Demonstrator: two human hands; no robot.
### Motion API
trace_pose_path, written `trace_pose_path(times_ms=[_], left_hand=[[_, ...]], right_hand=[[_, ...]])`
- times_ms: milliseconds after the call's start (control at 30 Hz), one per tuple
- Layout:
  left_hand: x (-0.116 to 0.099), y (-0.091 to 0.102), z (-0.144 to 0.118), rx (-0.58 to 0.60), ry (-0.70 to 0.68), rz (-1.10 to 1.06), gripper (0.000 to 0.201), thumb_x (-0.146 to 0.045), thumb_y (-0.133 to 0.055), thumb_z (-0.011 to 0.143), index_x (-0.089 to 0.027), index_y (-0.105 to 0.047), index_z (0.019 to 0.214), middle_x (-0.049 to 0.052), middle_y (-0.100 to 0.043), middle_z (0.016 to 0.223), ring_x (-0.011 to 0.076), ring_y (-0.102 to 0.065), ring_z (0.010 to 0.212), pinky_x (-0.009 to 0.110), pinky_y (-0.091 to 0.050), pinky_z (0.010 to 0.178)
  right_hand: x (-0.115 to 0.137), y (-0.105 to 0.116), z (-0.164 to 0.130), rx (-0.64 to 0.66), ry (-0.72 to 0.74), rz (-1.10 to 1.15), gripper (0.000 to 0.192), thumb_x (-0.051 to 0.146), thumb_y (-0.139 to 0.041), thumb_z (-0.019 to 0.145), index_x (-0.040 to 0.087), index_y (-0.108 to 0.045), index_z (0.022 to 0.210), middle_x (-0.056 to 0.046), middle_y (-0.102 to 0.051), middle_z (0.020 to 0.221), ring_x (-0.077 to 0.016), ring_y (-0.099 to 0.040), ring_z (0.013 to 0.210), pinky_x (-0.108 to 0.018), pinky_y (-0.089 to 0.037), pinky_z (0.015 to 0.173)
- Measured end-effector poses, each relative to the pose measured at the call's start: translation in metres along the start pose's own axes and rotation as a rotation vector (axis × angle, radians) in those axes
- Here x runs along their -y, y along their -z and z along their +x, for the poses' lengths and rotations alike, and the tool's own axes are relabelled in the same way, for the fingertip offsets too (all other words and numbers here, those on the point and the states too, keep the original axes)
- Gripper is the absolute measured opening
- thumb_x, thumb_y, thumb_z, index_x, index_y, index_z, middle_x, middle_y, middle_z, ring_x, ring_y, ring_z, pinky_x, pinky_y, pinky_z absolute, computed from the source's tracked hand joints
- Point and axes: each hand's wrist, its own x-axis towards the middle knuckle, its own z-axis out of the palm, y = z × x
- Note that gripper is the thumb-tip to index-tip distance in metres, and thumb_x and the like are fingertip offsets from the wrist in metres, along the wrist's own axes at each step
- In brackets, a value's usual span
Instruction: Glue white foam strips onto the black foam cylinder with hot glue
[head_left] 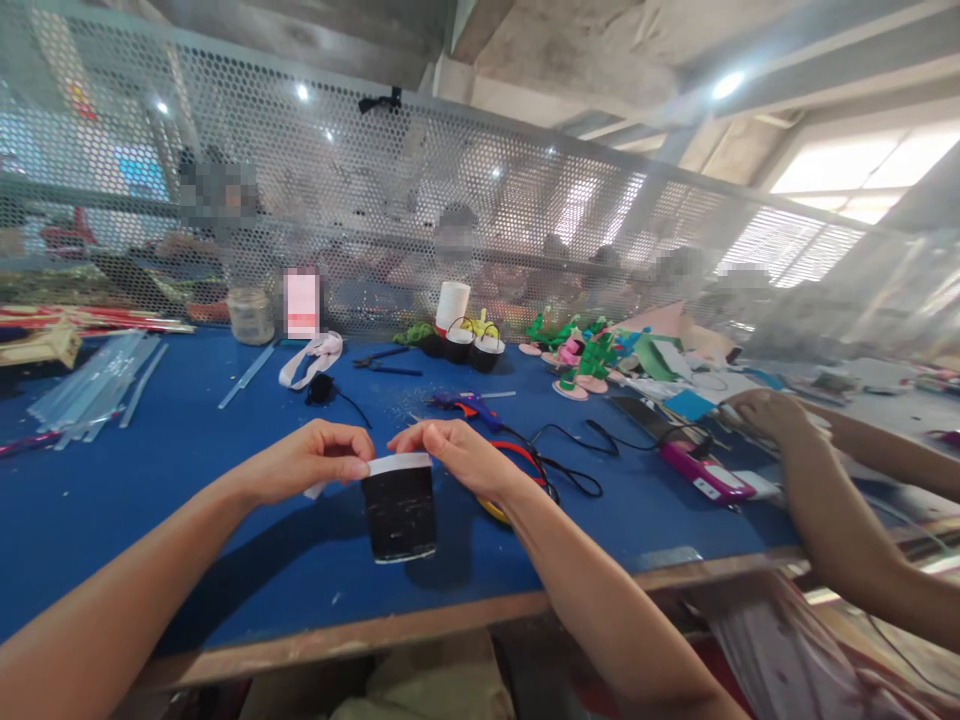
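Above the blue table, a small black cup [400, 512] hangs between my hands, a white band [397, 463] running along its upper rim. My left hand [319, 462] pinches that band at the cup's left edge, thumb against forefinger. A short white end of strip [315, 490] pokes out below the left fingers. At the right edge of the rim, my right hand [457, 450] grips the cup with its fingers curled behind. What the fingertips do inside the cup is hidden. Behind my right hand lies a blue glue gun [469, 403] with an orange-red trigger.
Two black pots with wire handles [486, 350] stand at the back near a white roll [453, 303]. Pliers [386, 362], white ribbon [311, 360], glue sticks [94, 385] and green figures [592, 355] lie around. A co-worker's arms [825, 480] reach in from the right.
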Motion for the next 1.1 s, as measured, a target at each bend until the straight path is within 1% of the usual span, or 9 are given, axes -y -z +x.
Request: trace_pose_path(times_ms=[233,300,400,467,533,700,800,1000,1100], left_hand=[[-0.004,-0.007,0.002,-0.037,0.014,0.157,0.016,-0.032,-0.057,0.068,-0.015,-0.058,0.068,-0.005,-0.051,0.059,0.0077,-0.042,0.055,0.02,-0.033,0.054],[-0.006,-0.009,0.002,-0.138,0.013,0.127,0.02,-0.032,-0.058,0.067,-0.015,-0.059,0.079,-0.004,-0.054,0.062,0.0087,-0.045,0.056,0.021,-0.036,0.054],[-0.008,-0.011,0.003,-0.392,-0.029,0.085,0.031,-0.033,-0.056,0.068,-0.015,-0.056,0.094,-0.002,-0.057,0.066,0.0106,-0.05,0.059,0.023,-0.04,0.056],[-0.009,-0.012,0.003,-0.553,-0.049,0.062,0.032,-0.034,-0.053,0.07,-0.015,-0.054,0.096,-0.001,-0.058,0.07,0.0116,-0.054,0.062,0.023,-0.042,0.058],[-0.01,-0.012,0.004,-0.619,-0.039,0.036,0.03,-0.034,-0.052,0.072,-0.015,-0.053,0.095,-0.001,-0.058,0.07,0.011,-0.055,0.06,0.023,-0.042,0.056],[-0.008,-0.02,0.005,-0.446,0.086,-0.099,0.025,-0.038,-0.055,0.069,-0.016,-0.05,0.078,-0.005,-0.055,0.053,0.0089,-0.051,0.043,0.021,-0.037,0.044],[-0.005,-0.026,0.007,-0.399,0.116,-0.078,0.025,-0.039,-0.057,0.067,-0.016,-0.048,0.067,-0.006,-0.053,0.047,0.0081,-0.049,0.042,0.019,-0.035,0.042],[-0.004,-0.033,0.004,-0.362,0.021,0.075,0.023,-0.038,-0.052,0.071,-0.016,-0.053,0.065,-0.005,-0.051,0.049,0.0085,-0.047,0.046,0.021,-0.037,0.048],[-0.003,-0.031,0.003,-0.48,-0.051,0.264,0.027,-0.04,-0.051,0.073,-0.016,-0.052,0.061,-0.003,-0.053,0.056,0.0106,-0.049,0.055,0.023,-0.039,0.055]], right_hand=[[0.005,-0.008,-0.002,0.028,-0.004,-0.261,0.016,0.031,-0.056,0.073,0.016,-0.058,0.068,-0.002,-0.061,0.078,-0.0142,-0.055,0.075,-0.029,-0.042,0.074],[0.003,-0.009,-0.001,-0.054,-0.001,-0.247,0.013,0.028,-0.054,0.074,0.016,-0.057,0.068,-0.002,-0.06,0.077,-0.0139,-0.055,0.074,-0.029,-0.042,0.073],[-0.001,-0.011,0.001,-0.219,0.007,-0.234,0.014,0.028,-0.053,0.075,0.016,-0.056,0.068,-0.004,-0.061,0.08,-0.015,-0.055,0.078,-0.03,-0.042,0.075],[-0.005,-0.014,0.003,-0.295,0.011,-0.253,0.014,0.028,-0.053,0.075,0.017,-0.055,0.067,-0.005,-0.061,0.081,-0.0158,-0.056,0.079,-0.03,-0.042,0.075],[-0.01,-0.018,0.005,-0.369,0.033,-0.28,0.014,0.029,-0.053,0.075,0.018,-0.055,0.066,-0.005,-0.06,0.081,-0.0162,-0.056,0.079,-0.03,-0.043,0.075],[-0.022,-0.025,0.009,-0.494,0.134,-0.291,0.012,0.028,-0.052,0.075,0.019,-0.056,0.069,-0.005,-0.06,0.079,-0.0162,-0.056,0.079,-0.03,-0.044,0.074],[-0.025,-0.028,0.009,-0.513,0.166,-0.274,0.011,0.027,-0.053,0.076,0.02,-0.055,0.069,-0.005,-0.059,0.079,-0.016,-0.056,0.079,-0.03,-0.044,0.075],[-0.025,-0.031,0.01,-0.521,0.215,-0.26,0.011,0.024,-0.054,0.076,0.02,-0.054,0.066,-0.005,-0.058,0.076,-0.016,-0.055,0.079,-0.03,-0.044,0.074],[-0.023,-0.032,0.01,-0.534,0.246,-0.248,0.01,0.024,-0.054,0.075,0.02,-0.054,0.066,-0.004,-0.058,0.076,-0.016,-0.054,0.078,-0.03,-0.044,0.073]])
